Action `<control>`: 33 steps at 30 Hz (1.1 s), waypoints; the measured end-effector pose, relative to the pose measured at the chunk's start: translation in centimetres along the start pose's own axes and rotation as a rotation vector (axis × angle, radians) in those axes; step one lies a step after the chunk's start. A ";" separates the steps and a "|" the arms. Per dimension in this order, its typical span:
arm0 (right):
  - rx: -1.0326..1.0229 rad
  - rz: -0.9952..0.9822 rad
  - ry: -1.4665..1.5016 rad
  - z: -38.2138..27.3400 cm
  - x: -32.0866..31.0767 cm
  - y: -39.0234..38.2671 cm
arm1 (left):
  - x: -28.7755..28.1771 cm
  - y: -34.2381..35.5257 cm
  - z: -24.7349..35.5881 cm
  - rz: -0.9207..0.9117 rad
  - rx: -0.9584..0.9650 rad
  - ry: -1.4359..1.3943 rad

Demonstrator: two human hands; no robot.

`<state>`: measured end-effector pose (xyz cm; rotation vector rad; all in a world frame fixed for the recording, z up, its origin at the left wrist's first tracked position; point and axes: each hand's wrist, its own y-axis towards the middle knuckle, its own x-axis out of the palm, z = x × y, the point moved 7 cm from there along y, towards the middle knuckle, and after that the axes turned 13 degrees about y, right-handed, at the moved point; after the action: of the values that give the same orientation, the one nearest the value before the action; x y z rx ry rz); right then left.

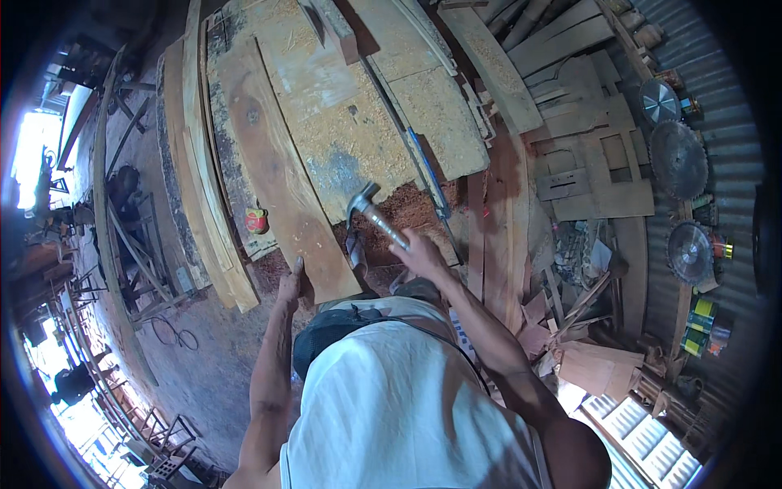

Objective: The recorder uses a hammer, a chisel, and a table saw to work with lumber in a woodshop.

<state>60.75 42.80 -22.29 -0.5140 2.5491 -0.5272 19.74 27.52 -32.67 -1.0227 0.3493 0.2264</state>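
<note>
A long brown wooden board (273, 155) lies lengthwise on the workbench, its near end just in front of my body. My left hand (291, 285) grips the board's left edge close to that end, thumb up; the other fingers are mostly hidden. In my right hand (420, 256) is a claw hammer (377, 216), held by its handle. Its metal head points away from me, to the right of the board and over reddish sawdust. A small red and yellow packet or tin (256, 221) sits beside the board's left edge.
Narrow wood strips (205, 163) run along the bench's left side. Shavings cover the worn bench top (326, 106), where a thick timber piece (338, 33) lies at the far end. Circular saw blades (678, 159) hang on the corrugated wall at right, above scrap wood (599, 367).
</note>
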 end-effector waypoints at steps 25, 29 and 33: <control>0.143 -0.026 -0.033 2.9 -1.3 -3.3 | -0.1 -1.2 1.0 -0.067 -0.090 -0.021; 0.081 0.232 0.055 2.7 -4.0 -4.7 | -0.5 -0.6 0.0 -0.031 -0.076 0.020; 0.101 0.025 -0.003 1.4 -3.0 -3.9 | -0.2 -0.1 -0.6 -0.042 -0.084 0.015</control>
<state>64.87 40.37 -20.49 -0.4457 2.5077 -0.6411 19.47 26.97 -32.81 -1.1142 0.3335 0.1974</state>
